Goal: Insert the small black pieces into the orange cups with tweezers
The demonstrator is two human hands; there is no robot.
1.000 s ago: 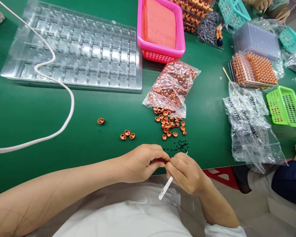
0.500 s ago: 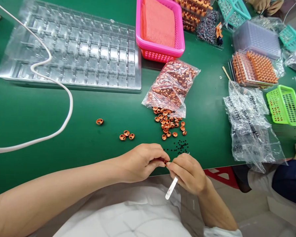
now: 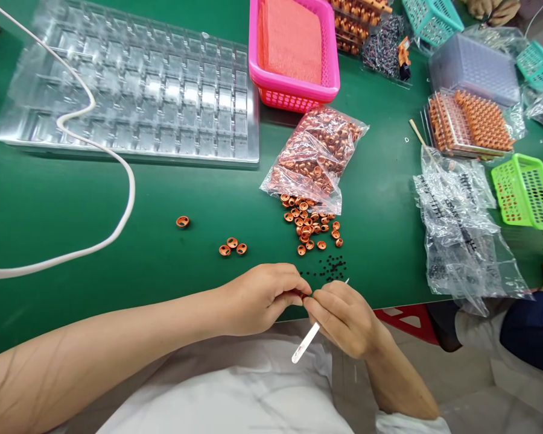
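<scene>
White tool (image 3: 306,343), near end farther left, long axis diagonal toward body, in grip of right hand (image 3: 346,319).

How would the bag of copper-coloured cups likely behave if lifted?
The bag would probably sag, since its clear plastic looks thin and creased. It might also spill, as loose cups lie by its near edge.

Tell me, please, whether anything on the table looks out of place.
A lone copper-coloured cup sits apart, left of a cluster of three; clear plastic bags overhang the near edge of the table, which looks untidy.
</scene>
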